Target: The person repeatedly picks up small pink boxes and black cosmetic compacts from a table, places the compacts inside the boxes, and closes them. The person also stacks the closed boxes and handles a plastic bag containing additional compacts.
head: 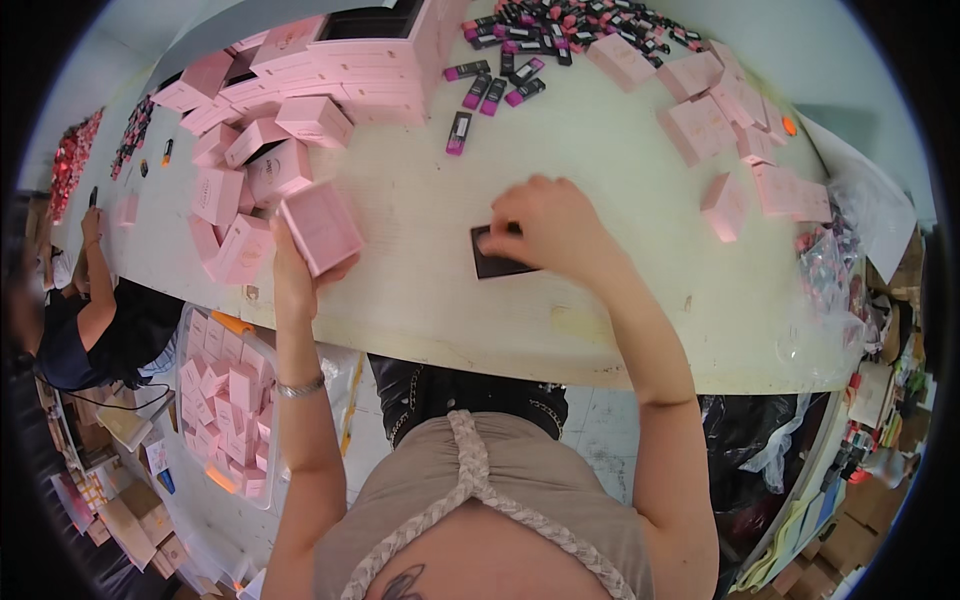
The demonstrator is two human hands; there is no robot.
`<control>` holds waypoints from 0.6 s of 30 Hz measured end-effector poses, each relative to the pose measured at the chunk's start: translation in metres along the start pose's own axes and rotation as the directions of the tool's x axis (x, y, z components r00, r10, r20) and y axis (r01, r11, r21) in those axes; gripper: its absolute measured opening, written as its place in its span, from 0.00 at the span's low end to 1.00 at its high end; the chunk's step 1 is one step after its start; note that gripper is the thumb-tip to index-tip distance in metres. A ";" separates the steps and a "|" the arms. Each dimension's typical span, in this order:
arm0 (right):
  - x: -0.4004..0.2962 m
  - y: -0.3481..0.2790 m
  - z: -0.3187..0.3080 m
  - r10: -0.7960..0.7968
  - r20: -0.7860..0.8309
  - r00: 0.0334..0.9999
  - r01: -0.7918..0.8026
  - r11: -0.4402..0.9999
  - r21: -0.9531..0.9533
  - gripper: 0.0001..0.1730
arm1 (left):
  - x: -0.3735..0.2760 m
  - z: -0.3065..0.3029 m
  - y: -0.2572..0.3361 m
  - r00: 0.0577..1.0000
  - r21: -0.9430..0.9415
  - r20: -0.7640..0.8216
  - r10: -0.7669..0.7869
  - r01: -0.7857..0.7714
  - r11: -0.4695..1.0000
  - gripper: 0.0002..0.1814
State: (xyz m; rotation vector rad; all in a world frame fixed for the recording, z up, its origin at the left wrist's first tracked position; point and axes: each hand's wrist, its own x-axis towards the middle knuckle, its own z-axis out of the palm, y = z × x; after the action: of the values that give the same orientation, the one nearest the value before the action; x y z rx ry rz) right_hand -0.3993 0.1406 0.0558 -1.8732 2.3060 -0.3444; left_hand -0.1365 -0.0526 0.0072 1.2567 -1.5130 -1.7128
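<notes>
My left hand [296, 277] grips a pink cardboard box part [324, 229], which looks like a hollow lid. It is held above the near part of the table, tilted towards me. My right hand [553, 229], a little blurred, reaches over a shallow box part with a black inside [491, 264] lying on the table. Its fingers are curled and cover much of that box part; whether they hold anything is hidden. Beyond the hand lies a black-and-magenta tube [459, 133], with several similar ones [493, 97] farther back.
Stacked pink boxes [386, 101] stand at the back left, with loose ones [244, 247] nearer. More pink boxes [697, 127] lie at right, near plastic bags [821, 292]. A bin [271, 450] of pink boxes is below the table edge. Another person [97, 315] works at far left.
</notes>
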 end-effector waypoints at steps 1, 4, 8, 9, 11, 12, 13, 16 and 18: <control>0.020 0.003 -0.004 0.023 0.006 1.000 -0.023 0.997 0.076 0.07 | 0.000 -0.009 -0.014 0.991 0.114 -0.090 0.096 -0.086 0.990 0.41; 0.077 0.039 0.026 -0.232 -0.382 0.894 0.203 0.972 -0.115 0.12 | -0.020 0.000 -0.004 0.842 0.809 -0.292 0.455 -0.037 0.587 0.26; 0.105 0.064 0.046 -0.434 -0.248 0.866 0.407 0.900 -0.155 0.15 | -0.054 0.043 0.005 0.694 0.843 -0.085 0.715 -0.333 0.423 0.30; 0.102 0.066 0.042 -0.423 -0.217 0.880 0.397 0.905 -0.152 0.15 | -0.067 0.061 0.001 0.687 0.738 0.238 0.687 -0.587 0.331 0.41; 0.079 0.067 0.041 -0.244 -0.297 0.923 0.304 0.937 0.173 0.13 | -0.104 0.131 0.007 0.740 0.493 0.296 0.604 -0.660 0.567 0.52; 0.060 0.068 0.037 -0.133 -0.312 0.941 0.237 0.916 0.323 0.13 | -0.105 0.152 0.002 0.750 0.428 0.319 0.580 -0.660 0.618 0.54; 0.039 0.057 0.022 0.108 -0.226 0.968 0.041 0.821 0.569 0.13 | -0.096 0.157 -0.001 0.742 0.493 0.377 0.555 -0.668 0.558 0.57; -0.018 0.036 -0.006 0.413 -0.002 0.911 -0.268 0.592 0.760 0.12 | -0.071 0.167 0.004 0.733 0.620 0.534 0.422 -0.679 0.393 0.61; -0.042 0.029 -0.003 0.386 -0.043 0.921 -0.232 0.635 0.737 0.10 | -0.069 0.158 0.018 0.742 0.662 0.611 0.275 -0.670 0.336 0.59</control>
State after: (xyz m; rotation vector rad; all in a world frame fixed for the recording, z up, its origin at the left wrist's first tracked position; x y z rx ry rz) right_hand -0.4188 0.1878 0.0494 -1.0547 2.0658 -1.2280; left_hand -0.2495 0.0753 0.0358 0.6210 -2.8730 -0.7301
